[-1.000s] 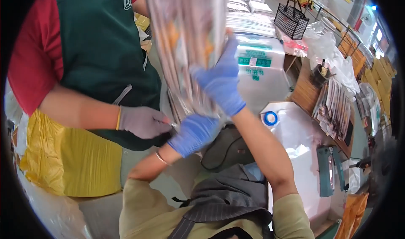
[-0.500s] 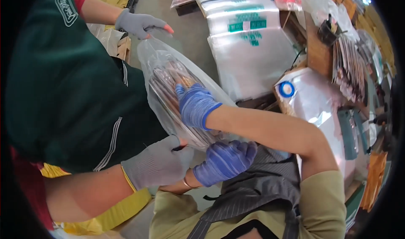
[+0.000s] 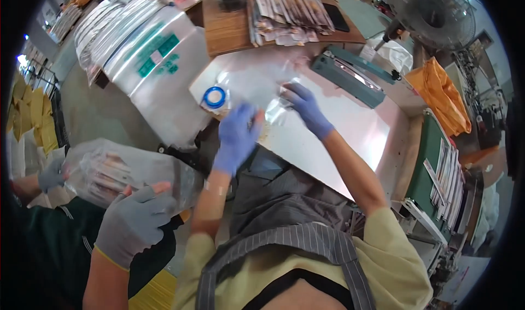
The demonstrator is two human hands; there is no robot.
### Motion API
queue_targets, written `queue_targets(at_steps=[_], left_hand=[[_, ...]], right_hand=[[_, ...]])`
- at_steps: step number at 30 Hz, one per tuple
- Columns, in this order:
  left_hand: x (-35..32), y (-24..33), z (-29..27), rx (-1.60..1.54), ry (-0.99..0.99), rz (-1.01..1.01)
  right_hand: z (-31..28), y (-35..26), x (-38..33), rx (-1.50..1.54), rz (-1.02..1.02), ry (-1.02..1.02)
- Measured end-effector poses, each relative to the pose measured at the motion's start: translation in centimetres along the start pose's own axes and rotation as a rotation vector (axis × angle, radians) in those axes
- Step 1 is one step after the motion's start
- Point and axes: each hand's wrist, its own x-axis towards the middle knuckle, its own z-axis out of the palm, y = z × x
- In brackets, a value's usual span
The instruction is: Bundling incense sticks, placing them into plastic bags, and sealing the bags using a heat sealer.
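My left hand, in a blue glove, hovers at the near left edge of a white worktop. Motion smears its fingers, so their hold is unclear. Beyond it to the right, my right hand, also gloved in blue, reaches over the worktop with fingers extended and slightly bent. Its fingertips are at a shiny clear plastic sheet or bag; whether they touch it is blurred. A roll of blue tape lies left of the plastic. A grey-green bar sealer stands behind my right hand.
At the left, a co-worker's grey-gloved hand is beside a clear bag of packets. Stacked clear bags lie behind. Flat packets and a phone rest on a wooden board. A fan stands far right.
My hands have left the bag of packets and moved right, over the white worktop. The view has turned right. The bag remains with the co-worker, now farther left.
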Motion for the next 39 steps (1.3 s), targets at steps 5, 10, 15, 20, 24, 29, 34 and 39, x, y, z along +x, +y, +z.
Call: queue_targets(at_steps=[5,10,15,20,24,29,34,39], left_hand=[[7.0,-10.1,12.0,0.167,-0.405,0.106],[8.1,-9.4,13.5,0.167,-0.317,0.042],[8.5,-7.0,15.0,-0.005,-0.165,-0.049],[10.8,-4.3,13.7,0.127,0.042,0.193],[12.5,-6.1,9.9,0.160,0.156,-0.062],[8.0,-3.4,11.6,0.185,-0.069,0.152],[11.2,-4.8,12.9,0.256,-0.100,-0.143],[11.5,-4.5,12.3,0.353,-0.302,-0.197]], right_hand=[[-12.4,12.9,-17.0,0.164,0.214,0.430],[-12.7,12.0,-19.2,0.160,0.287,0.521],[-6.6,9.9,-5.9,-0.215,-0.061,0.325],[-4.3,8.1,3.0,-0.161,-0.324,0.397],[-5.1,7.2,2.9,-0.311,-0.465,0.498],[-2.8,6.0,1.9,-0.285,-0.352,0.348],[-3.7,6.4,0.3,-0.642,-0.532,0.330],[-7.1,7.6,1.8,-1.021,-0.307,0.601]])
